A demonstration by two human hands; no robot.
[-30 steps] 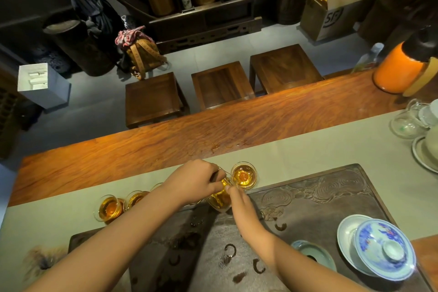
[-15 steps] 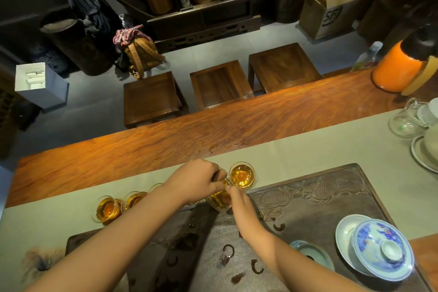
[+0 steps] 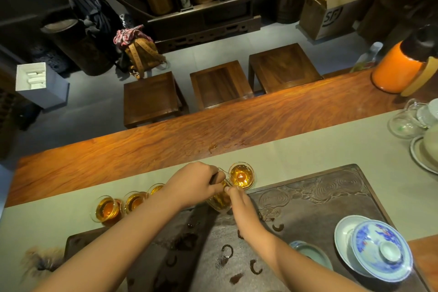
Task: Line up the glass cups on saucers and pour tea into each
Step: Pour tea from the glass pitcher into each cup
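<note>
Four filled cups (image 3: 241, 176) were seen in a row just beyond the tray (image 3: 320, 199). A pitcher (image 3: 219, 200) was gripped by the left hand (image 3: 196, 182) and pinched by right fingertips (image 3: 231, 189); tea could be spilled by tilting.

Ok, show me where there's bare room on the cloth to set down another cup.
The cloth is bare between the rightmost full cup and the glass pitcher, behind the dark tray. Left of the cup row is free too. Around both hands it is crowded.
</note>
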